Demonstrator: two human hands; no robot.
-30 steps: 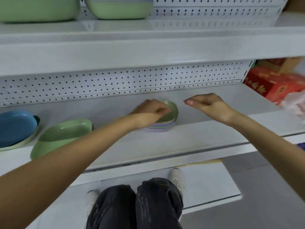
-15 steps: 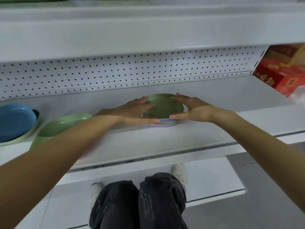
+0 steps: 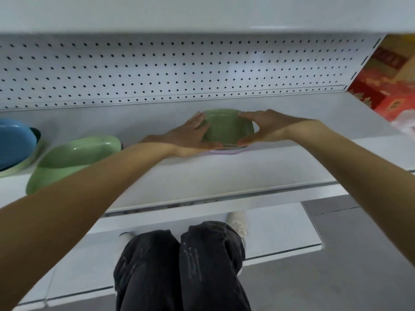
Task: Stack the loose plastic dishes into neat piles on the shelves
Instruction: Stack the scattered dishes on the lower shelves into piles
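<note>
Green plastic tops the pile of small dishes [image 3: 228, 131], which sits on the middle shelf [image 3: 224, 176] at the centre of the view, short of the pegboard back [image 3: 179, 70]. Striped rims show beneath the top dish, with a lilac one lowest.

Both hands bracket this pile. The left hand [image 3: 188, 138] wraps its 9 o'clock side and the right hand [image 3: 265, 127] its 3 o'clock side. Each grip is a wide, half-spread cup, with the fingers reaching round toward 12 o'clock on the far rim and the thumb closing in near 6 o'clock at the front edge. Held like this, the hands press the rims from opposite sides at once. That looks meant to square the dishes into one straight column rather than to lift them, since the pile rests flat on the shelf.

A large green dish [image 3: 74, 158] lies loose at 9 o'clock from the pile, well apart from it. A blue dish [image 3: 15, 142] farther out the same way lies on a pale one. These look too big to nest with the small pile, so I judge they need a pile of their own. Red boxes [image 3: 386, 86] stand at 2 o'clock, beyond the shelf's end.
</note>
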